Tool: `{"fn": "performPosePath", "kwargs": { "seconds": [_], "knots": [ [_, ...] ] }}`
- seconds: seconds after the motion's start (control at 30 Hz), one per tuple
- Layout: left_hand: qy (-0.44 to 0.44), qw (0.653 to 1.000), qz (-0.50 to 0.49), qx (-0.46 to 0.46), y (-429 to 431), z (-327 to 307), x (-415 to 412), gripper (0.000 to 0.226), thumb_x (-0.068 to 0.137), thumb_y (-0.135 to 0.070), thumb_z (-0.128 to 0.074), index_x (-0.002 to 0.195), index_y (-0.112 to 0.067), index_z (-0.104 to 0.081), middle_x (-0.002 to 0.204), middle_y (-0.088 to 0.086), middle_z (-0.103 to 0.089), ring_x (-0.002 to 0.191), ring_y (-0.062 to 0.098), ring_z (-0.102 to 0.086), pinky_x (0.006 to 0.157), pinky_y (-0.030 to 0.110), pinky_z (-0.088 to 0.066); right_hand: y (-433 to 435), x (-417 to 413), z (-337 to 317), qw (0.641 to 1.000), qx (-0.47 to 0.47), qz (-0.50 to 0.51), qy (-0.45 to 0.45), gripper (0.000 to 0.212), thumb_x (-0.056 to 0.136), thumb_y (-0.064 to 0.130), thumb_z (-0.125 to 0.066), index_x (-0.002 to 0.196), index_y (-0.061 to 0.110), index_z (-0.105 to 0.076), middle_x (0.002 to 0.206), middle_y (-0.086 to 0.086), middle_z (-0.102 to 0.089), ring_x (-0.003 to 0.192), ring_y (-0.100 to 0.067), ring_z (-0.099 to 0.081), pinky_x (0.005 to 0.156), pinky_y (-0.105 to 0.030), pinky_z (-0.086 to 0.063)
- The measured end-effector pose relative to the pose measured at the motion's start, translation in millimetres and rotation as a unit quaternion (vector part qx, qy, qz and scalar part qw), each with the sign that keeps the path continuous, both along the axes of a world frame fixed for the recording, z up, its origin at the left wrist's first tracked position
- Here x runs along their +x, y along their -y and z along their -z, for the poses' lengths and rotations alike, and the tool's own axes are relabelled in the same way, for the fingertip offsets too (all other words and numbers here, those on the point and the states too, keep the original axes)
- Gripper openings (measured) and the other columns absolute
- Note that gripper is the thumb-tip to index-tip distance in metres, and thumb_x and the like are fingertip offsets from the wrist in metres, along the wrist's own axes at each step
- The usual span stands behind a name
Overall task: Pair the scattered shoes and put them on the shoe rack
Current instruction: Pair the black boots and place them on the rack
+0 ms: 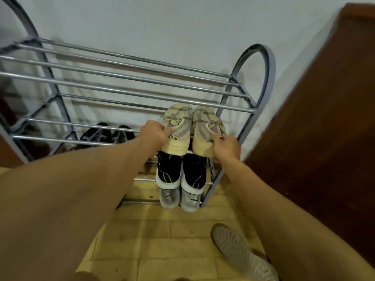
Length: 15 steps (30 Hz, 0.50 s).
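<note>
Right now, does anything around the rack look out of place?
Yes: one grey shoe lies sole-up on the floor tiles at lower right, off the shoe rack with no visible mate beside it. The racked pairs sit side by side.

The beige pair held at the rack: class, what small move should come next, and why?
Probably release both shoes. The left hand and right hand each grip one of the beige shoes, which already lie side by side on the shoe rack, above the black pair. A grey shoe remains on the floor.
</note>
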<state>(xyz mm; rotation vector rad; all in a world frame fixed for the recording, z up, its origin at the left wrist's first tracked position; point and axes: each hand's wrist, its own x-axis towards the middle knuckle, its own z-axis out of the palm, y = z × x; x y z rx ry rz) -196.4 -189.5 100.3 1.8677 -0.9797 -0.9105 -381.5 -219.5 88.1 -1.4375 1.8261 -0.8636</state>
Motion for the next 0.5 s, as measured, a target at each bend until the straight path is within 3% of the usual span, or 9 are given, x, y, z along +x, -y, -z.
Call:
{"fn": "performPosePath", "kwargs": {
  "seconds": [0.1,0.2,0.27,0.37,0.47,0.5],
  "knots": [
    [-0.034,0.999,0.017,0.003,-16,-3,-4,0.047,0.088,-0.045,-0.059,0.11,-0.004,-0.067,0.112,0.015,-0.068,0.104,0.033,-0.064,0.094,0.046,-0.052,-13,4,-5,1.0,-0.002,-0.019,-0.022,0.051,0.093,0.054,-0.041,0.121,0.016,-0.062,0.116,-0.009,-0.064,0.104,-0.032,-0.062,0.085,-0.049,-0.056],
    [-0.05,0.999,0.013,-0.014,-45,-7,-15,0.048,0.089,-0.04,-0.059,0.124,-0.007,-0.059,0.123,0.009,-0.062,0.115,0.028,-0.058,0.102,0.043,-0.047,-34,0,-9,0.996,-0.002,-0.045,-0.073,0.038,0.098,0.041,-0.04,0.105,0.01,-0.061,0.107,-0.013,-0.066,0.094,-0.032,-0.064,0.082,-0.044,-0.055],
    [-0.05,0.998,0.006,-0.024,-71,-7,-25,0.041,0.09,-0.032,-0.059,0.123,-0.008,-0.058,0.118,0.006,-0.062,0.109,0.025,-0.059,0.099,0.038,-0.047,-54,-9,-12,0.996,0.008,-0.052,-0.074,0.032,0.099,0.028,-0.043,0.115,0.008,-0.061,0.111,-0.011,-0.066,0.094,-0.031,-0.064,0.079,-0.038,-0.051],
    [-0.053,0.998,0.042,0.001,-119,-7,-43,0.015,0.092,-0.025,-0.059,0.103,-0.016,-0.06,0.09,-0.001,-0.059,0.082,0.011,-0.056,0.079,0.027,-0.045,-93,-30,-8,0.996,0.032,-0.053,-0.067,0.035,0.096,0.021,-0.048,0.127,0.01,-0.059,0.122,-0.007,-0.064,0.106,-0.03,-0.064,0.087,-0.035,-0.049],
    [-0.048,0.994,0.084,0.044,-164,-1,-64,0.032,0.089,-0.023,-0.062,0.118,-0.009,-0.061,0.113,0.007,-0.062,0.107,0.024,-0.058,0.092,0.034,-0.049,-138,-60,11,0.995,0.073,-0.049,-0.049,0.033,0.092,0.017,-0.053,0.123,0.012,-0.065,0.123,-0.009,-0.065,0.109,-0.029,-0.062,0.085,-0.033,-0.051],
    [-0.054,0.992,0.092,0.063,-178,1,-72,0.027,0.088,-0.022,-0.063,0.112,-0.01,-0.063,0.109,0.009,-0.062,0.105,0.026,-0.057,0.089,0.033,-0.048,-155,-71,17,0.995,0.089,-0.04,-0.025,0.033,0.092,0.016,-0.054,0.124,0.011,-0.063,0.124,-0.009,-0.064,0.108,-0.028,-0.062,0.083,-0.035,-0.054]
  ]
}}
